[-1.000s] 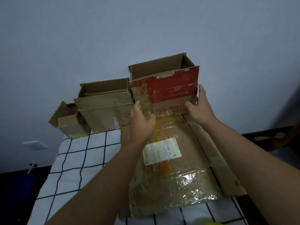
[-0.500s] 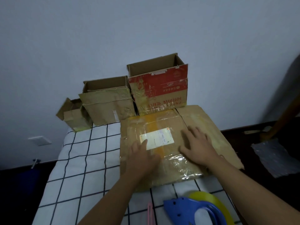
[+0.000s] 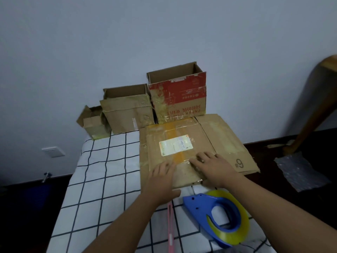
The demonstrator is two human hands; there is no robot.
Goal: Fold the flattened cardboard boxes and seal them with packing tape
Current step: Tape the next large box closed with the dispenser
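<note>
Change: both hands now sit nearer the close edge of the flattened box than half a second ago, and the tape dispenser shows in full.
Bed: white cover with a black grid (image 3: 102, 179) fills the lower middle and carries everything below.
Flattened box: brown cardboard (image 3: 182, 139) lies flat at the centre, a white label on its top face, a yellow tape strip running across it, and "#9" printed on the flap at 3 o'clock.
Red box: open-topped carton with a red printed band (image 3: 179, 99) stands at 12 o'clock from the flattened box, against the wall.
Brown box: open-topped carton (image 3: 127, 112) stands touching the red box, at its 9 o'clock.
Small box: little open carton (image 3: 94, 125) stands at 9 o'clock of the brown box.
Tape dispenser: blue holder with a yellow roll (image 3: 217, 216) lies at 5 o'clock from the flattened box, just beside its near edge.
Right hand: (image 3: 213, 167) lies palm down with straight fingers on the flattened box near the label, gripping nothing.
Left hand: (image 3: 162, 179) rests flat, fingers spread, on the near edge at 7 o'clock, holding nothing.
Pink strip: thin pink object (image 3: 170, 229) lies between the forearms; what it is cannot be told.
</note>
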